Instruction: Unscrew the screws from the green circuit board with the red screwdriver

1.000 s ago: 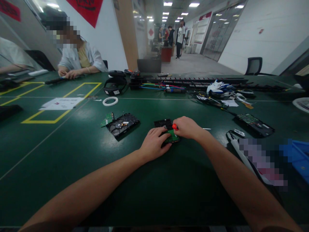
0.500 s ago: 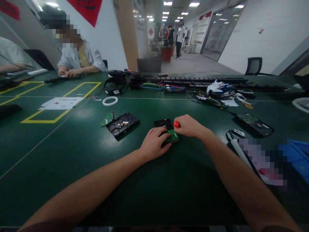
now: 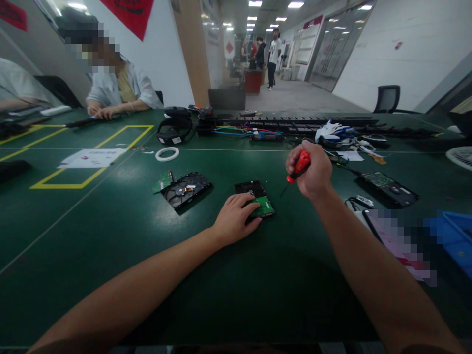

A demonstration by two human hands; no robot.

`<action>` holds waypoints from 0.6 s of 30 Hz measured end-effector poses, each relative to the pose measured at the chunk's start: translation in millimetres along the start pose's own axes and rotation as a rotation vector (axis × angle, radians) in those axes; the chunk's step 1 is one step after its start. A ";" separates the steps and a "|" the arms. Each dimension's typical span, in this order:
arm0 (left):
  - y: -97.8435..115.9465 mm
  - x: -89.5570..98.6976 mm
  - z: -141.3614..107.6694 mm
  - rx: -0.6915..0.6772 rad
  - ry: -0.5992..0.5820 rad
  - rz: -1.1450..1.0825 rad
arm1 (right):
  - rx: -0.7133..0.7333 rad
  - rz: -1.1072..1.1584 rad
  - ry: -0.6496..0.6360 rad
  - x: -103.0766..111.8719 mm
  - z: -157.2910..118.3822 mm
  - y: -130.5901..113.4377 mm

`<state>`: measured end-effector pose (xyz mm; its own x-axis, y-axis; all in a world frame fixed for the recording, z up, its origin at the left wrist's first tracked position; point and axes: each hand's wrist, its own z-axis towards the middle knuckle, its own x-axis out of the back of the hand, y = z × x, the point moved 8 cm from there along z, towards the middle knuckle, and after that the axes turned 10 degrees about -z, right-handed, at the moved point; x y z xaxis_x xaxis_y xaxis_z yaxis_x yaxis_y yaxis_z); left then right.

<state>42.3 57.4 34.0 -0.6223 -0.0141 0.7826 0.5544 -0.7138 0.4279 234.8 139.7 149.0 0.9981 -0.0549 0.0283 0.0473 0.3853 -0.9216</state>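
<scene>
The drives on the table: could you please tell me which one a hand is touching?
The middle drive: the left hand rests on it, while no hand touches the left drive or right drive.

Electronics workbench in an office-like workplace

A broad green worktable (image 3: 110, 265) is marked with yellow outlines (image 3: 57, 186); on it lie a hard drive (image 3: 260, 192) with a green circuit board (image 3: 264, 206) and a second drive (image 3: 193, 184); a red-handled screwdriver (image 3: 303, 162) is held nearby; a co-worker (image 3: 127, 91) sits at the far side; beyond are an office chair (image 3: 388, 100), glass doors (image 3: 334, 56) and rows of ceiling light panels (image 3: 295, 5)
</scene>
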 end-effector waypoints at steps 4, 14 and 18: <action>0.5 0.0 0.0 -0.003 0.004 0.011 | 0.028 0.239 0.056 0.1 -2.2 -0.5; 1.4 1.1 0.0 -0.001 0.008 0.012 | 0.058 0.027 0.094 1.3 -4.6 -12.9; 1.4 1.3 0.6 -0.004 0.003 0.010 | 0.054 0.114 0.084 -1.3 -6.6 -15.8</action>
<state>42.6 56.8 35.9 -0.6182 -0.0235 0.7857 0.5588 -0.7161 0.4183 232.5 127.6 160.9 0.9904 -0.0838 -0.1101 -0.0620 0.4426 -0.8946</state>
